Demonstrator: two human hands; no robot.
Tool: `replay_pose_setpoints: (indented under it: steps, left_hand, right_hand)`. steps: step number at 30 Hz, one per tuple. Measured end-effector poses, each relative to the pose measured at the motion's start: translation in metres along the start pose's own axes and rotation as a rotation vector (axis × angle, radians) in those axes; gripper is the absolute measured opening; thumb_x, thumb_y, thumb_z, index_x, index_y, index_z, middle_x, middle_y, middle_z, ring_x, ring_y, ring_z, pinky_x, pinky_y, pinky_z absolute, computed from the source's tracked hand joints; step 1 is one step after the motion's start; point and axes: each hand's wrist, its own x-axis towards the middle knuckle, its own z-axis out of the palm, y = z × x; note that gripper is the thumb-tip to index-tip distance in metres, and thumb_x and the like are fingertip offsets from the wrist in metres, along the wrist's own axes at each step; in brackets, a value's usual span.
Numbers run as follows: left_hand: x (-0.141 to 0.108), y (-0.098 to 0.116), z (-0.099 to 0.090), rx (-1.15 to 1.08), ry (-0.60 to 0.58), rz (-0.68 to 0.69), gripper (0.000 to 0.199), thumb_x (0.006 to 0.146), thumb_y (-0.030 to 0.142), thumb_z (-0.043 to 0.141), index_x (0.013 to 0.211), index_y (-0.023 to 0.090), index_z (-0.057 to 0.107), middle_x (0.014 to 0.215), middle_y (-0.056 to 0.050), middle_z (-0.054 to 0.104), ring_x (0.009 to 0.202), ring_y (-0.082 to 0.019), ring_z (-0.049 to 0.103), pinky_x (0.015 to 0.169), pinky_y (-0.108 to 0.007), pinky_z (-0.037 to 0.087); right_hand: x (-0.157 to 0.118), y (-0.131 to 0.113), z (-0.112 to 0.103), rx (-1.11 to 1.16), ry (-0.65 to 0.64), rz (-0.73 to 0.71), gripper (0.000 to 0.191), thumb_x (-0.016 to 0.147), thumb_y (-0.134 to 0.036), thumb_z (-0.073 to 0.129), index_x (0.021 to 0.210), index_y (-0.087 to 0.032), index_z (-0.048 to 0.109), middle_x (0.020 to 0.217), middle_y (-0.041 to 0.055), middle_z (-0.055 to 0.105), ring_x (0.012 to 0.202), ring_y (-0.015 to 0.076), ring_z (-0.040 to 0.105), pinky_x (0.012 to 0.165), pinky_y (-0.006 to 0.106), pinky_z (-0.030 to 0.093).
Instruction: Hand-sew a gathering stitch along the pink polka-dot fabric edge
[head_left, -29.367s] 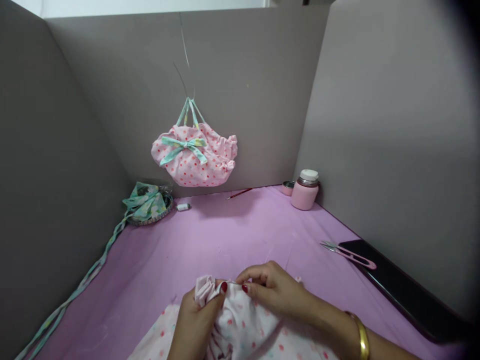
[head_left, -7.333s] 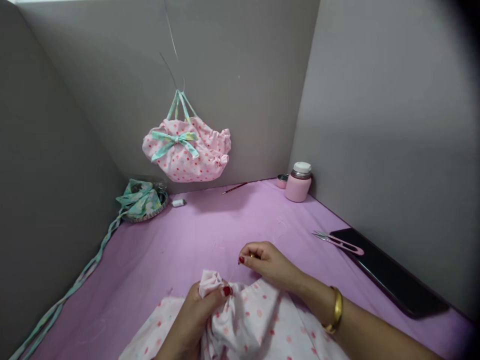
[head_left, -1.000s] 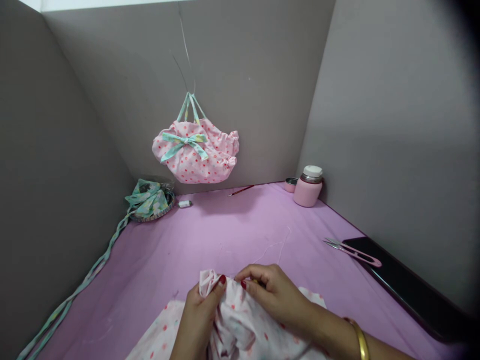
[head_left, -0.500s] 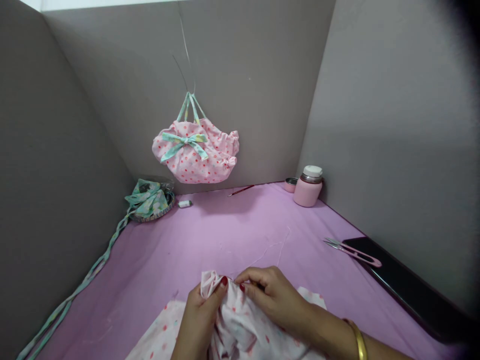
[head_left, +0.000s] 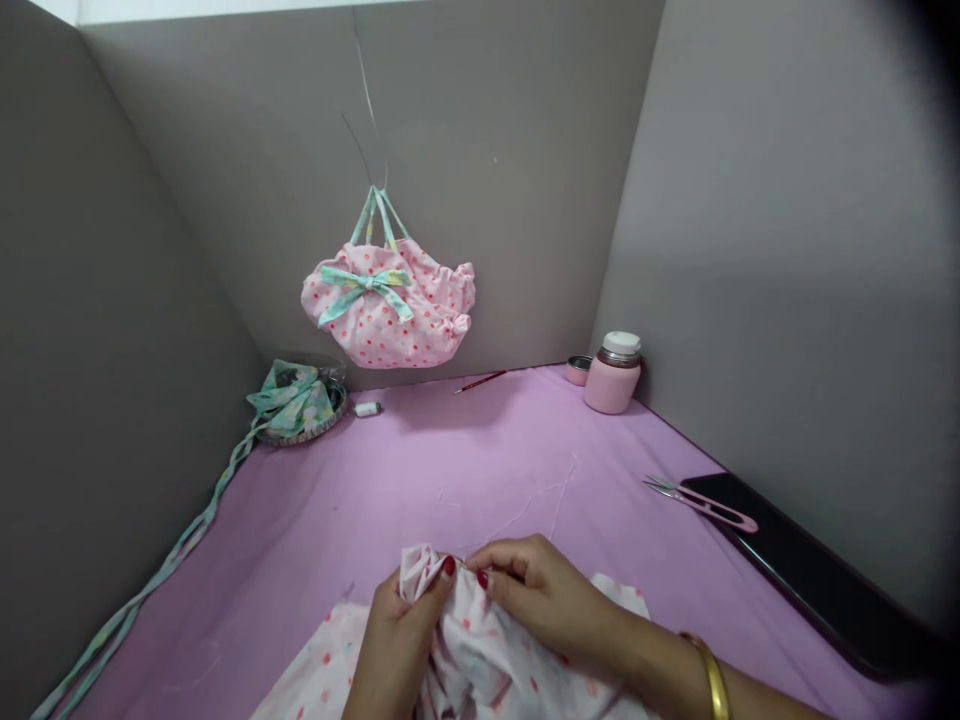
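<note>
White-pink dotted fabric (head_left: 480, 650) lies bunched at the bottom centre, its gathered edge raised between both hands. My left hand (head_left: 405, 615) is closed on that edge, thumb on top, with a folded bit of cloth standing up beside the thumb. Just to the right, my right hand (head_left: 536, 590) pinches at the same edge with thumb and forefinger. Something thin shows between the two hands, too small to make out. A fine pale thread (head_left: 559, 500) runs over the purple cloth beyond the right hand.
Purple cloth (head_left: 480, 450) covers the table. A dotted pink bag (head_left: 405, 330) hangs at the back wall. Thread snips (head_left: 701, 503) rest on a black tray-like object (head_left: 810, 580) at right. Behind are a pink jar (head_left: 613, 375), a basket (head_left: 307, 430), a spool (head_left: 367, 409) and a pencil-like stick (head_left: 480, 381).
The whole view has shifted very slightly. Both hands keep almost the same place and grip on the fabric.
</note>
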Motion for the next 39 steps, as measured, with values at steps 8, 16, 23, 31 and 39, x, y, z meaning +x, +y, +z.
replay_pose_setpoints:
  steps: [8, 16, 23, 31, 39]
  left_hand:
    - [-0.0011, 0.0025, 0.0027, 0.030, 0.053, 0.016, 0.028, 0.066, 0.038, 0.070, 0.065, 0.015, 0.054, 0.060, 0.001, 0.052, 0.056, -0.013, 0.045, 0.052, -0.022, 0.039]
    - [-0.0021, 0.0023, 0.0033, 0.068, 0.054, 0.030, 0.030, 0.066, 0.040, 0.069, 0.063, 0.016, 0.052, 0.058, 0.002, 0.049, 0.055, -0.012, 0.042, 0.052, -0.022, 0.038]
    - [0.0011, 0.0011, 0.0036, 0.035, 0.029, 0.002, 0.031, 0.066, 0.041, 0.070, 0.064, 0.016, 0.052, 0.060, 0.002, 0.050, 0.056, -0.013, 0.044, 0.053, -0.022, 0.038]
    - [-0.0001, 0.0014, 0.0025, -0.002, 0.028, -0.009, 0.030, 0.064, 0.039, 0.070, 0.063, 0.016, 0.051, 0.059, 0.001, 0.050, 0.055, -0.013, 0.044, 0.052, -0.022, 0.037]
    - [0.0018, -0.0018, 0.0004, -0.007, 0.018, -0.016, 0.028, 0.067, 0.039, 0.068, 0.067, 0.016, 0.051, 0.062, 0.001, 0.051, 0.057, -0.013, 0.045, 0.054, -0.023, 0.038]
  right_hand:
    - [0.0002, 0.0029, -0.0011, -0.140, 0.059, -0.026, 0.029, 0.082, -0.015, 0.046, 0.098, -0.018, 0.069, 0.082, 0.0031, 0.069, 0.079, 0.0172, 0.061, 0.071, 0.025, 0.045]
    - [-0.0013, 0.0038, 0.0010, -0.207, 0.091, 0.000, 0.028, 0.082, -0.017, 0.045, 0.095, -0.019, 0.069, 0.076, 0.0011, 0.067, 0.070, 0.0147, 0.059, 0.064, 0.022, 0.043]
    - [-0.0001, 0.0076, 0.0011, -0.206, 0.109, 0.002, 0.026, 0.082, -0.018, 0.046, 0.092, -0.017, 0.069, 0.075, 0.0011, 0.067, 0.067, 0.0133, 0.057, 0.062, 0.021, 0.042]
    - [0.0006, 0.0072, 0.0020, -0.007, 0.074, -0.008, 0.023, 0.082, -0.019, 0.050, 0.094, -0.016, 0.070, 0.081, 0.0040, 0.068, 0.077, 0.0167, 0.060, 0.069, 0.025, 0.045]
    - [0.0016, 0.0047, 0.0017, 0.100, 0.049, -0.008, 0.023, 0.082, -0.020, 0.051, 0.096, -0.017, 0.070, 0.084, 0.0048, 0.069, 0.083, 0.0181, 0.062, 0.075, 0.028, 0.046]
